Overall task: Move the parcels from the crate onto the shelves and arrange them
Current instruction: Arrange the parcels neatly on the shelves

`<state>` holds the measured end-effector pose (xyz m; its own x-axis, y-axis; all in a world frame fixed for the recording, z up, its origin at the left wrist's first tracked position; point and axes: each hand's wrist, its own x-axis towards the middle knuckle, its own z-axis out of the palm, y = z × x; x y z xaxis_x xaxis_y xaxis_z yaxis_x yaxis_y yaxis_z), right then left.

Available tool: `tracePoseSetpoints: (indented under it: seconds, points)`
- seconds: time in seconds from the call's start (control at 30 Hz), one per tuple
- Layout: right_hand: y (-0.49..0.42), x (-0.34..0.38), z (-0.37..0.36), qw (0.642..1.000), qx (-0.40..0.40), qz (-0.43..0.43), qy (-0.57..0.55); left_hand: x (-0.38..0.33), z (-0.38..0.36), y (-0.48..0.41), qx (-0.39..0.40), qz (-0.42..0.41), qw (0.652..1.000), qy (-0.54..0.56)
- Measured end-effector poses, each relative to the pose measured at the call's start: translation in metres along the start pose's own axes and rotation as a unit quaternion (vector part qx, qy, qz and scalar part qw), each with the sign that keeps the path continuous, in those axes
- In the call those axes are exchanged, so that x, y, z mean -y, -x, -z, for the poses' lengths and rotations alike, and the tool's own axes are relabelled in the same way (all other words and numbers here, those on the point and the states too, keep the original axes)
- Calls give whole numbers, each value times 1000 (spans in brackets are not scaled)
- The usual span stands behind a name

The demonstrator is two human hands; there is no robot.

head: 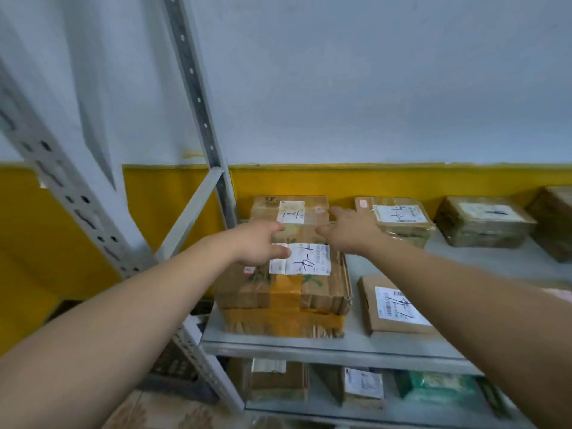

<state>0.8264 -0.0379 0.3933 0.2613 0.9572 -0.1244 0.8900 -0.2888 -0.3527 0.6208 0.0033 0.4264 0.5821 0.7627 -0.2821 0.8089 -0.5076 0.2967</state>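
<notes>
A cardboard parcel bearing a handwritten white label is seen lying flat on top of a taped box at the left end of a grey metal shelf, with both hands laid on its upper face. The left hand is curled loosely over the parcel's left side, its thumb resting on the label's edge; nothing is pinched between the fingers. The right hand is held flat and spread at the parcel's far right corner, fingers extended toward the back, where a second labelled box is set directly behind, against the yellow band of the wall. Just to the right, near the shelf's front, a thin flat parcel with a barcode label is partly covered by the right forearm. Further back on the same shelf, a wrapped box and another brown box are lined up along the wall, with one more at the right margin cut off by the frame. On the lower shelf, several smaller labelled parcels and a green packet can be made out, though blurred. The perforated steel uprights of the rack are seen rising at the left, against a pale blue-grey upper wall.
</notes>
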Motion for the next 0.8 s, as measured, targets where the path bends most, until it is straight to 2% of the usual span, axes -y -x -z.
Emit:
tracePoseSetpoints:
  seconds: [0.13,0.47,0.67,0.8]
  points:
    - [64,3,-3,999,14,31,38,-11,-20,45,11,-27,999,-28]
    - [138,-38,-15,999,15,-48,-2,-48,-68,116,37,-52,998,-6]
    - [192,-96,-19,998,29,-51,18,-102,-117,130,63,-36,997,20]
    - [226,-138,-32,996,68,-55,26,-138,-163,134,118,-16,992,34]
